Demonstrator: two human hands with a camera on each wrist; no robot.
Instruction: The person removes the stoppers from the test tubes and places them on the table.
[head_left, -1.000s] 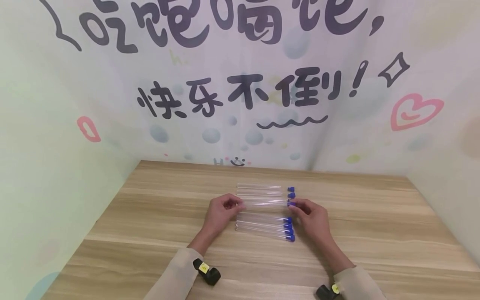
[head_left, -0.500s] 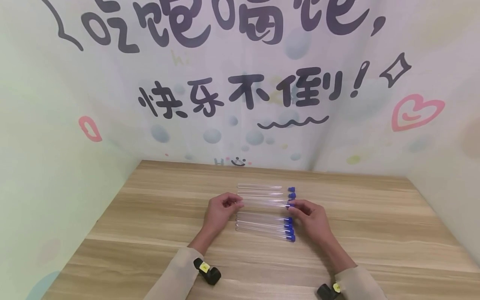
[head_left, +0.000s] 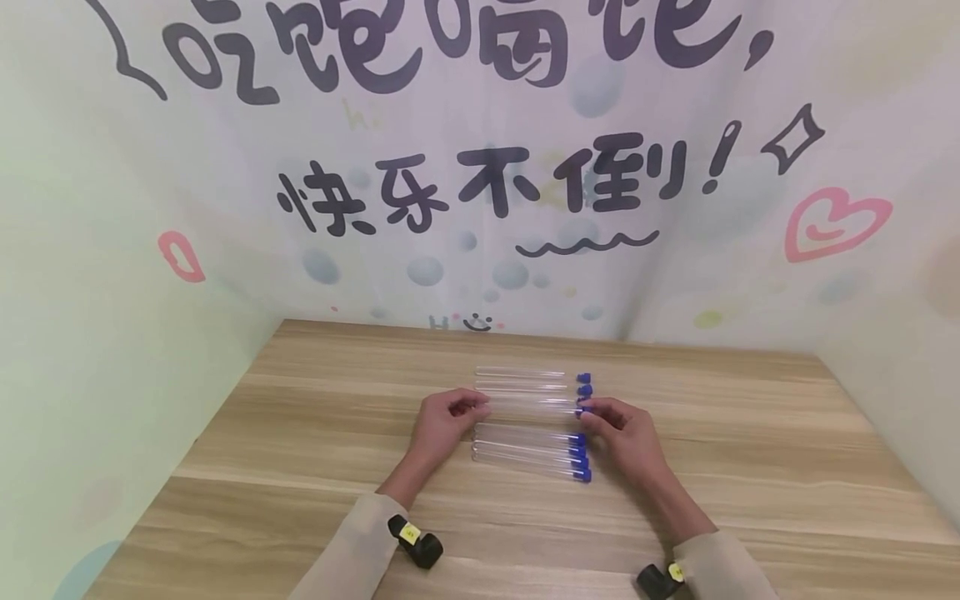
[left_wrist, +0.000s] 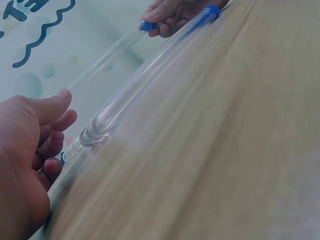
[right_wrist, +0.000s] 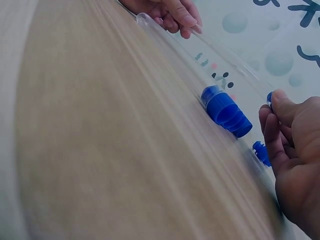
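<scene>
1. While the right hand [head_left: 628, 437] pinches a blue cap [left_wrist: 148, 25] at one end of the held tube [left_wrist: 107, 58], the left hand [head_left: 442, 421] pinches the tube near its other end; both work just beyond the capped tubes [head_left: 525, 454].
2. If the blue cap meets the mouth askew, it could jam or sit crooked; how firmly it is seated cannot be told, as the right hand covers part of it.
3. Should the left hand grip too lightly, the smooth wall could slip under a push along its length; a sideways bend might strain so slender a tube.
4. If either hand dips, it could roll the capped tubes, or nudge the loose caps [head_left: 584, 390] and loose tubes [head_left: 520, 372] beyond them; round bodies on a flat surface [head_left: 750, 433] likely shift easily.
5. The held tube looks clear, straight and slim, with pale glare along it; it appears raised, roughly parallel to the capped tubes; no contents can be made out.
</scene>
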